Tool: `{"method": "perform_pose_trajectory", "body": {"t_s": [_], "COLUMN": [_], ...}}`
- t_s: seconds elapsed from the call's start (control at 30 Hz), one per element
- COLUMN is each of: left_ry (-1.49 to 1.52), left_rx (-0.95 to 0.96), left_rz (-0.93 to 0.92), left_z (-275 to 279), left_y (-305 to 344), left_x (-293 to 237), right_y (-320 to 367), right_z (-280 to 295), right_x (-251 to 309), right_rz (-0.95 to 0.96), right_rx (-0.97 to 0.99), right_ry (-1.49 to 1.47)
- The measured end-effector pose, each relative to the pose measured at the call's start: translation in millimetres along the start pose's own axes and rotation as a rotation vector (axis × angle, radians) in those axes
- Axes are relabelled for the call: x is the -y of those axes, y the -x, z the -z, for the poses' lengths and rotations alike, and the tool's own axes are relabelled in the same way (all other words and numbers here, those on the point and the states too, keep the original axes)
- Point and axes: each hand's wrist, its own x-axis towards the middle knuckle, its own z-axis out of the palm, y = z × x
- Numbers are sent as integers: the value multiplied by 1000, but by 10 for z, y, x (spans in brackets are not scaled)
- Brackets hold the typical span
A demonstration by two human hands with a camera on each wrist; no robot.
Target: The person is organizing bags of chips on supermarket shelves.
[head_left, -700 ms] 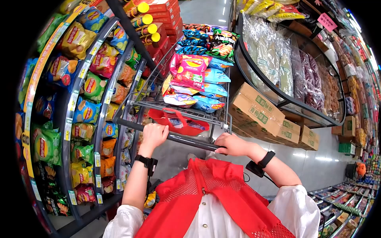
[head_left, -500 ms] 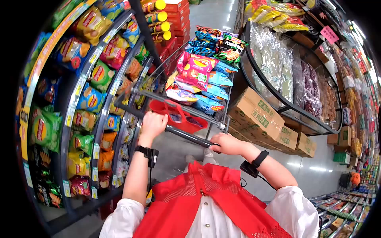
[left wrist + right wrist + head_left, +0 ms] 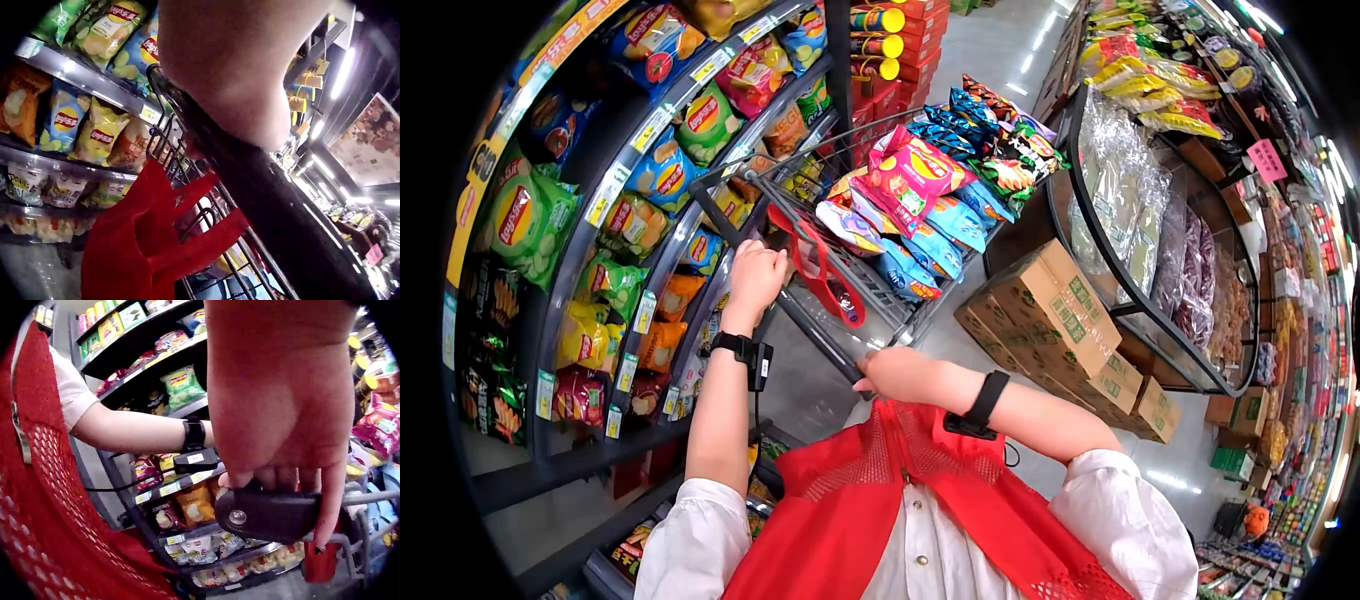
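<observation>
A shopping cart's dark push handle point(image 3: 818, 338) runs slantwise in front of the person, its left end farther away than its right. Near the left end, the left hand point(image 3: 757, 282) grips the bar; its fingers curl over it. At the other end the right hand point(image 3: 281, 419) holds the handle, with fingers wrapped behind the end cap point(image 3: 237, 517). The cart's wire basket point(image 3: 772, 190) carries stacked chip bags, a pink bag point(image 3: 915, 178) on top and blue bags point(image 3: 945, 235) beside it. A red cloth bag point(image 3: 128, 240) hangs just beyond the handle.
Shelves of chip bags point(image 3: 530, 215) stand close on the left. Cardboard boxes point(image 3: 1055, 310) are stacked to the right, below a black-framed display bin point(image 3: 1165, 315). Red boxes point(image 3: 920, 50) stand beyond the cart, by a stretch of grey floor point(image 3: 1005, 60).
The cart has turned, its front swinging right and its handle becoming steeper in the head view. Left hand shifted left and farther forward; right hand came left and nearer the body. Both kept their grip.
</observation>
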Motion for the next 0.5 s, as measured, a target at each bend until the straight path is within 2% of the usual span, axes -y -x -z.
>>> {"method": "perform_pose_trajectory", "body": {"t_s": [0.07,0.13,0.17,0.27,0.3,0.33,0.4,0.47,0.5], "left_ry": [-9,-15,2,93,91,88,70,86,83], "left_rx": [61,45,64,169,197,228,244,393,429], "left_rz": [70,72,80,60,67,78,89,163,170], "left_z": [100,144,171,315,369,401,418,448,483], "left_y": [63,153,189,254,259,285,338,336,334], "left_x": [43,155,201,255,271,297,421,433,430], "right_y": [-83,-107,-84,18,32,89,144,156,183], "right_z": [-43,9,41,88,83,207,544,740,941], "right_x": [39,93,92,-118,-283,-344,-546,-1046,-1240], "right_rz": [43,213,241,247,261,253,-64,-113,-140], "right_rx": [37,192,221,120,0,-2,-312,-707,-835], "right_ry": [-11,50,39,18,27,23,-11,16,49]}}
